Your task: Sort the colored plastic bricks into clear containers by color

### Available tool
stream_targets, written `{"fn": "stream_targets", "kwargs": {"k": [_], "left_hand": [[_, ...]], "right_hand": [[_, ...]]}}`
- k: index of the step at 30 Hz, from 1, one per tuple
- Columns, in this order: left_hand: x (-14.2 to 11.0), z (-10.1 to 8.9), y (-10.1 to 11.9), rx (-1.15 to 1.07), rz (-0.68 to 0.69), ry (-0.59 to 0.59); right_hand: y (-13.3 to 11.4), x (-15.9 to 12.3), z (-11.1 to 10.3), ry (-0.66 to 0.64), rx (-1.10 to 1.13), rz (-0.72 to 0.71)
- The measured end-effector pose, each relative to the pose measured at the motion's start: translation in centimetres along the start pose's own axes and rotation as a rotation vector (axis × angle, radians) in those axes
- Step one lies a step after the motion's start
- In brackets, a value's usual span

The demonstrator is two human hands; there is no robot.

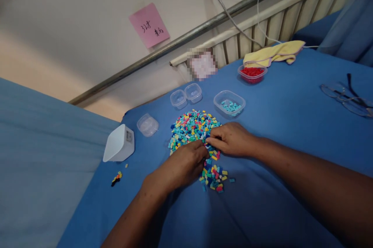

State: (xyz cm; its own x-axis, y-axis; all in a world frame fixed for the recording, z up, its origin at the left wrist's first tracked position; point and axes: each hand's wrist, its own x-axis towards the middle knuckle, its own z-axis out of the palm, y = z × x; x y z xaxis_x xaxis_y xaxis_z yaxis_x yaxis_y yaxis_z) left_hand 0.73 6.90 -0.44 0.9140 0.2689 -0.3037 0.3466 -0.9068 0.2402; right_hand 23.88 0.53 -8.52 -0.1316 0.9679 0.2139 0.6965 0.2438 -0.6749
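Observation:
A heap of tiny building bricks (190,125) in blue, turquoise, yellow, pink and white lies on the blue cloth. My left hand (188,162) rests at the near side of the heap, fingers curled down among the bricks. From the right, my right hand (231,139) reaches in with thumb and index finger close together at the heap's edge. Whatever sits between either hand's fingertips is hidden or too small to make out. Just beyond my right hand stands a clear tub (229,103) with some turquoise bricks in it.
Beyond the heap are two small clear tubs (186,96), with another clear container (147,125) to the left. A white box (119,144) stands near a few loose bricks (117,178). Red bricks (252,74) fill a tub beside a yellow cloth (274,54). Glasses (346,98) lie far right.

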Motion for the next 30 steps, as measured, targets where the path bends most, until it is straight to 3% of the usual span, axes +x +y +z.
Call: {"fn": "stream_targets", "kwargs": {"k": [5, 9, 14, 19, 22, 26, 30], "left_hand": [[-0.1, -0.6, 0.0, -0.104, -0.056, 0.021], [1.0, -3.1, -0.6, -0.183, -0.015, 0.252], [7.0, -6.3, -1.4, -0.213, -0.02, 0.493], [14.7, -7.4, -2.0, -0.172, 0.046, 0.508], [16.9, -7.1, -2.4, -0.111, 0.023, 0.469], [15.1, -6.4, -3.1, -0.104, 0.01, 0.549], [9.2, -5.7, -3.6, -0.11, -0.058, 0.586]], "right_hand": [[-0.1, 0.1, -0.1, -0.005, -0.022, 0.009], [-0.1, 0.2, 0.0, -0.008, -0.022, 0.026], [-0.2, 0.1, -0.2, -0.016, -0.016, 0.024], [-0.1, 0.0, -0.3, -0.005, 0.012, -0.004], [-0.1, 0.0, -0.3, -0.007, 0.032, -0.005], [-0.2, 0.0, -0.4, -0.019, 0.033, 0.006], [0.0, -0.3, -0.5, -0.027, 0.023, 0.002]]}}
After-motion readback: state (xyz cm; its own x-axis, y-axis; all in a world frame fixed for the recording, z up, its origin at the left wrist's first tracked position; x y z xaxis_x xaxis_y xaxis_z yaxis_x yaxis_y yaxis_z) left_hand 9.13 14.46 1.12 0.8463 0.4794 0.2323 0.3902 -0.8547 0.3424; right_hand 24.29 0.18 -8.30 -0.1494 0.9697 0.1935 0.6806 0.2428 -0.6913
